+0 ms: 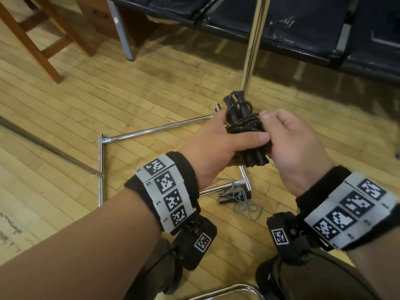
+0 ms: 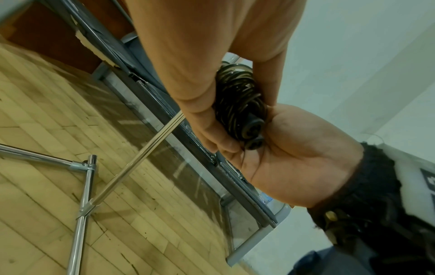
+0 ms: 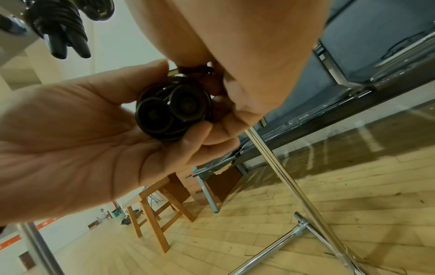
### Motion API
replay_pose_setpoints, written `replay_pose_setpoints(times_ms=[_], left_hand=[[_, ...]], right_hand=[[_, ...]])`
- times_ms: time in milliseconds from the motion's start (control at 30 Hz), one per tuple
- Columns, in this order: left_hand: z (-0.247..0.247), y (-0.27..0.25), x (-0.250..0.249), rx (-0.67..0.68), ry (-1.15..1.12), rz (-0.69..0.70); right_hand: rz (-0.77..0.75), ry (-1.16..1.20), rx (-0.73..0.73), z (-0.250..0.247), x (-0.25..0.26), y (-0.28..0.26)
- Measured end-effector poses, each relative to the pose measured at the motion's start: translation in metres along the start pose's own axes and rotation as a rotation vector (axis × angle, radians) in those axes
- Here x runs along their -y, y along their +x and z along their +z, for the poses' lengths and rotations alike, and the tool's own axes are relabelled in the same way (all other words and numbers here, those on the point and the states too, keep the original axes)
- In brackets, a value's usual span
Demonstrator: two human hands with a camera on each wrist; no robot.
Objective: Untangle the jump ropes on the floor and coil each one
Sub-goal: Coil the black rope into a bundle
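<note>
A black jump rope [image 1: 246,131], its cord wound round its two handles, is held in front of me above the floor. My left hand [image 1: 229,137] grips the bundle from the left, thumb across the coils. From the right, my right hand [image 1: 270,131] pinches the cord wraps with curled fingers. In the left wrist view the bundle [image 2: 237,100] sits between both hands. The right wrist view shows the two round handle ends [image 3: 174,108] in the left hand's palm [image 3: 82,130]. A thin grey jump rope [image 1: 240,198] lies loosely tangled on the wooden floor below my hands.
A chrome rack base [image 1: 151,131] lies on the floor, with its upright pole [image 1: 253,40] rising behind my hands. A dark bench [image 1: 303,29] stands at the back, a wooden stool [image 1: 43,40] at far left. Another coiled black rope [image 3: 58,24] hangs at upper left.
</note>
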State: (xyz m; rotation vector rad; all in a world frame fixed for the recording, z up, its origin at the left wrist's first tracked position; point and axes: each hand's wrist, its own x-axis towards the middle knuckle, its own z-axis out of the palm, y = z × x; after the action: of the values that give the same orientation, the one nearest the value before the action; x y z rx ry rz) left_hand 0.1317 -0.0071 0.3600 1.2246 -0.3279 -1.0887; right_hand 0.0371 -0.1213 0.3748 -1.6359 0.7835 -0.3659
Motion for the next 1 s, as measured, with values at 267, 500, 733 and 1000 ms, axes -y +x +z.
replay_pose_setpoints(times_ms=[267,500,733,1000], left_hand=[[-0.007,-0.002,-0.014,-0.001,-0.014,0.078],[-0.007,-0.005,-0.017,0.027,-0.184,0.085],[-0.007,-0.012,-0.023,0.004,-0.177,0.072],[-0.007,-0.007,-0.020,-0.091,-0.068,0.085]], right_hand=[[-0.130,-0.111,0.036,-0.018,-0.004,0.008],[-0.083,-0.075,0.130,-0.014,-0.004,0.008],[-0.036,-0.022,0.212,-0.009,-0.010,0.008],[-0.038,-0.008,0.242,-0.012,-0.013,0.011]])
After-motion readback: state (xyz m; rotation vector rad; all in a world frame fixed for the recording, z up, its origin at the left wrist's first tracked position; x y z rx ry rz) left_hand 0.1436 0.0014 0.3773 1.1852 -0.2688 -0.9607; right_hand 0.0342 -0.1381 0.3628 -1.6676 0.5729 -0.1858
